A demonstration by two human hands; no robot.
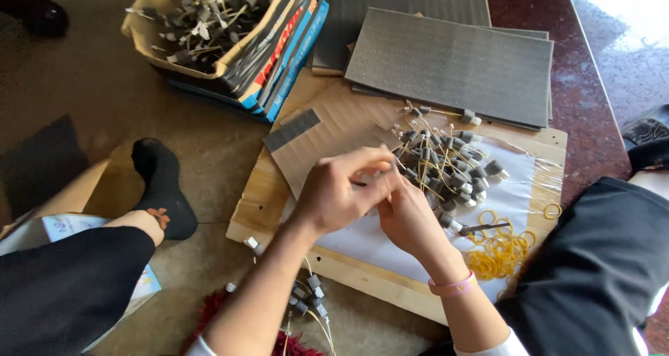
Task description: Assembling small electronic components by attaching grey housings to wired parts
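Observation:
My left hand (341,192) and my right hand (408,216) meet above a wooden board (261,202), fingers pinched together on a small bundle of grey-capped wired parts (380,171). What sits between the fingertips is mostly hidden. Just beyond my hands lies a heap of the same small grey parts with yellowish wires (449,164) on a clear plastic sheet (519,188). A pile of yellow rubber bands (498,251) lies right of my right wrist, which wears a pink band.
A cardboard box (230,56) full of similar parts stands at the far left. Grey foam sheets (453,59) are stacked at the back. Several loose parts (306,293) lie on the floor near my left forearm. A socked foot (164,185) rests left of the board.

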